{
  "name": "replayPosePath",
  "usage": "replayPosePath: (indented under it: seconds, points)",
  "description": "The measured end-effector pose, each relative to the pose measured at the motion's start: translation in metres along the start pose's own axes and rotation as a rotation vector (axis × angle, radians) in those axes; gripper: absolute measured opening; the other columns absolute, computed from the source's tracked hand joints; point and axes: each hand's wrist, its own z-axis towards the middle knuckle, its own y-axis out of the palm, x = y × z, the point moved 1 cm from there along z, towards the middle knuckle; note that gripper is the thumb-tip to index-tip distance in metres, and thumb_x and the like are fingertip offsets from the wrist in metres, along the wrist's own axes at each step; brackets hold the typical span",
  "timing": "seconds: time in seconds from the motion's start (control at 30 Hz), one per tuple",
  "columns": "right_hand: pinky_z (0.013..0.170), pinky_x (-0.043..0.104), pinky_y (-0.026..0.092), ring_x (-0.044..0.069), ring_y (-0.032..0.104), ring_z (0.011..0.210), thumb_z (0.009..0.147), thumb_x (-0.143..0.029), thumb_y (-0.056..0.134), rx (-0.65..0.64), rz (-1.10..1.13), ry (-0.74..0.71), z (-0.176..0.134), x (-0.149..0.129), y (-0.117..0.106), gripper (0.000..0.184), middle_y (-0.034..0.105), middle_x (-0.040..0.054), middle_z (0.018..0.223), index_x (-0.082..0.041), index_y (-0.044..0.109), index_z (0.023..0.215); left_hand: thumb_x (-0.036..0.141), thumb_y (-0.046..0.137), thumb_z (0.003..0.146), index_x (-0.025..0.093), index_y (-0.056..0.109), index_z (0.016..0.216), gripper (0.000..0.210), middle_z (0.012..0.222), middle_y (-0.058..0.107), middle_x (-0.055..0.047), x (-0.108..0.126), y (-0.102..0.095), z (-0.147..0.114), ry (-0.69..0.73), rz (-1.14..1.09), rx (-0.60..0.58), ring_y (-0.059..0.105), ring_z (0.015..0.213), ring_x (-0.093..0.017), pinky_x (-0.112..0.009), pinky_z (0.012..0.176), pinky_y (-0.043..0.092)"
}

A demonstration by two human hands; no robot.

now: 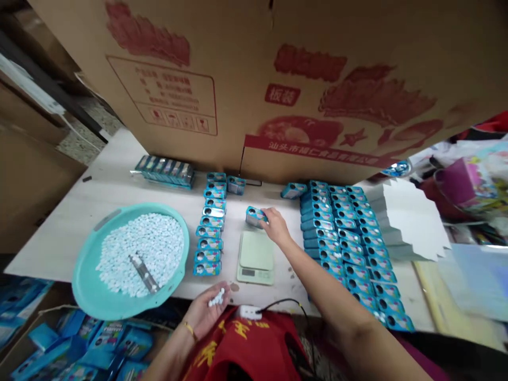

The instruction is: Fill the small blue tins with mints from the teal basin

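Apparently midway: pinching small blue rectangular box (254, 216) in right hand (277, 227) beyond pale-green plastic scale (256, 251); cupping white pellets (216, 298) in left hand (204, 311), apart; plenty left in round turquoise basin (87, 264); rowed boxes (349, 243) perhaps partly filled.

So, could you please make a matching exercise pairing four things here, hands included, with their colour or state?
1. Left hand
2. Right hand
3. Scale
4. Basin

A. gripping a blue box
B. teal, with many white pellets
C. palm up, with a few white pellets
D. pale green, on the table

Pairs: 1-C, 2-A, 3-D, 4-B
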Motion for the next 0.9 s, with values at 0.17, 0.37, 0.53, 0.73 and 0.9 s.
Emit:
replayPosePath:
  seconds: [0.17,0.37,0.53,0.73,0.9]
  points:
    - [0.080,0.030,0.039,0.020,0.047,0.093,0.073,-0.021,0.053,-0.003,-0.053,0.078,0.103,-0.011,0.023,0.037,0.052,0.0068,0.102,-0.021,0.053,0.110,-0.001,0.050,0.071,0.005,0.051,0.102,0.032,0.092,0.064,-0.015,-0.003,-0.010,-0.005,0.063,-0.057,0.094,0.064,0.077,-0.018,-0.026,0.069,0.052]
    - [0.085,0.027,0.038,0.018,0.046,0.102,0.076,-0.018,0.049,0.030,0.010,0.071,0.108,-0.034,0.059,0.045,0.045,0.0069,0.118,-0.021,0.044,0.121,-0.001,0.052,0.071,0.004,0.049,0.106,0.035,0.092,0.063,-0.017,-0.004,-0.012,-0.005,0.049,-0.043,0.130,0.063,0.079,-0.019,-0.026,0.072,0.052]
    - [0.091,0.031,0.034,0.020,0.039,0.110,0.080,-0.018,0.041,0.203,-0.112,0.175,0.078,0.025,0.021,0.040,0.041,0.0089,0.124,-0.018,0.044,0.120,0.000,0.051,0.071,0.004,0.049,0.104,0.033,0.094,0.063,-0.017,0.002,-0.006,-0.003,0.038,0.024,0.111,0.063,0.082,-0.019,-0.026,0.074,0.051]
    - [0.089,0.037,0.031,0.025,0.030,0.117,0.077,-0.013,0.043,0.091,-0.501,0.313,0.077,0.123,-0.040,0.053,0.039,0.0101,0.129,-0.018,0.031,0.129,0.000,0.050,0.072,0.003,0.050,0.103,0.032,0.093,0.063,-0.018,-0.004,-0.004,-0.002,0.034,0.041,0.125,0.063,0.081,-0.020,-0.026,0.072,0.052]
    - [0.077,0.033,0.036,0.024,0.045,0.097,0.081,-0.017,0.040,-0.006,-0.611,0.175,0.057,0.112,-0.046,0.038,0.050,0.0128,0.111,-0.017,0.044,0.119,0.001,0.050,0.072,0.005,0.051,0.101,0.029,0.088,0.064,-0.016,-0.008,-0.004,-0.003,0.020,0.014,0.092,0.063,0.079,-0.019,-0.026,0.072,0.052]
